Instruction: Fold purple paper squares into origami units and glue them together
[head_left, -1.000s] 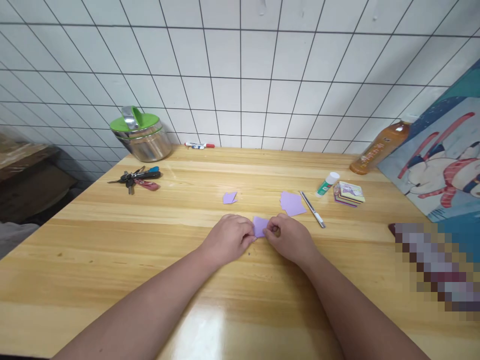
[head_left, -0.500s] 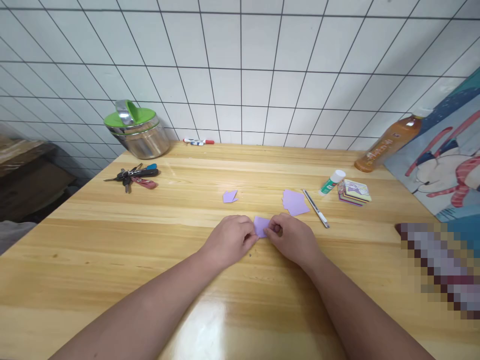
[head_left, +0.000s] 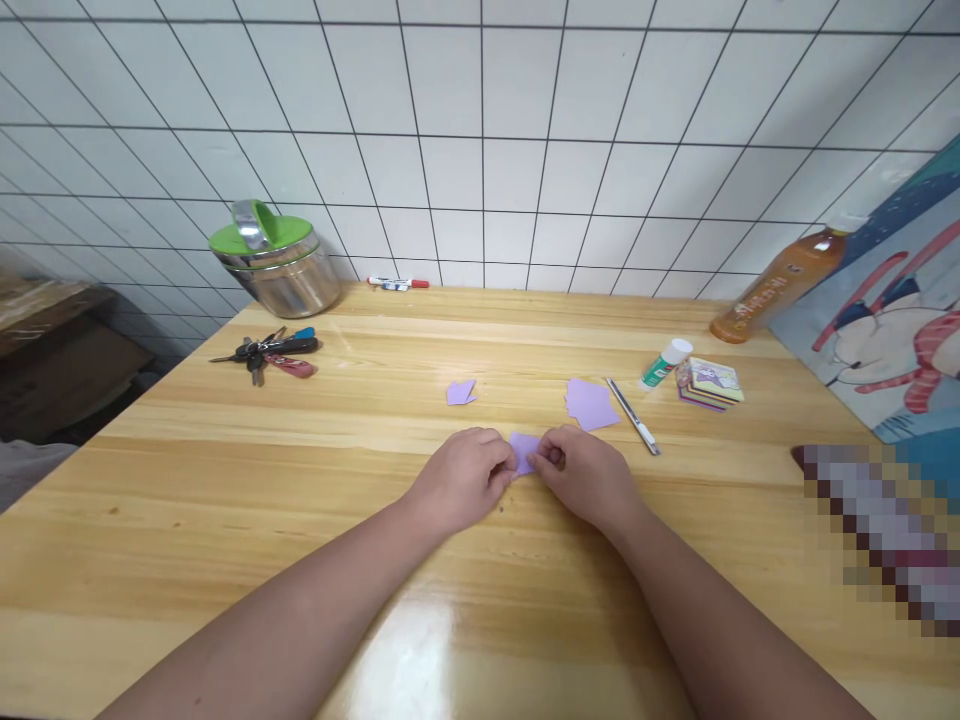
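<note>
A person's left hand (head_left: 465, 475) and right hand (head_left: 589, 470) at work on a small purple paper (head_left: 524, 452), which lay between them near the middle of the wooden table (head_left: 300, 480). The left thumb and fingertips were together, clamped on the paper's left edge; the right thumb and forefinger were likewise closed on its right edge. Progress, as judged from the layout: one folded purple piece (head_left: 460, 392), set apart beyond the left hand, appeared finished or nearly so; the paper in hand, smaller than the loose purple sheets (head_left: 591, 403), was probably partly folded; those sheets, overlapping beyond the right hand, appeared unworked. Just beside them lay a slim pen-like tool (head_left: 634, 417).

Containers: a metal pot (head_left: 289, 285) stood at the far left with its green lid (head_left: 291, 236) on, its contents hidden. At the far right, a bottle (head_left: 780, 280) held an amber liquid beneath a pale cap (head_left: 850, 223). A glue stick (head_left: 665, 364) stood with its white top in place, near a block of note papers (head_left: 709, 385); the glue within could not be seen.
</note>
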